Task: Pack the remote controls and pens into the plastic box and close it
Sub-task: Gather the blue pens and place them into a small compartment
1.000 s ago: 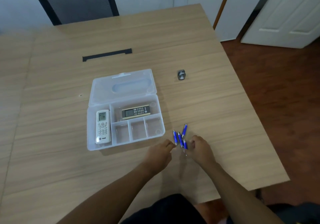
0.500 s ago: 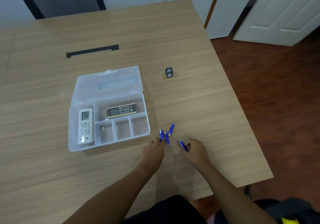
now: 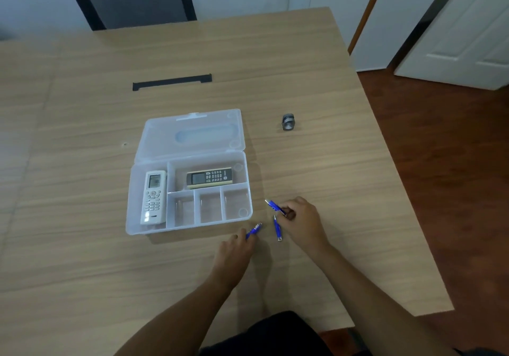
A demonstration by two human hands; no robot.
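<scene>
Now each hand pinches a blue pen: left hand (image 3: 237, 248) one pen (image 3: 254, 230), right hand (image 3: 304, 219) another pen (image 3: 275, 207), right of the open box (image 3: 190, 226).

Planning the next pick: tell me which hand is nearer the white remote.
Left. The left hand sits just off the plastic box's near-right corner; the right hand is farther right, beyond the box from the white remote.

box (image 3: 190, 219) three front compartments bare, lid back; table (image 3: 316, 168) between box and grey fitting (image 3: 288, 122) open
</scene>
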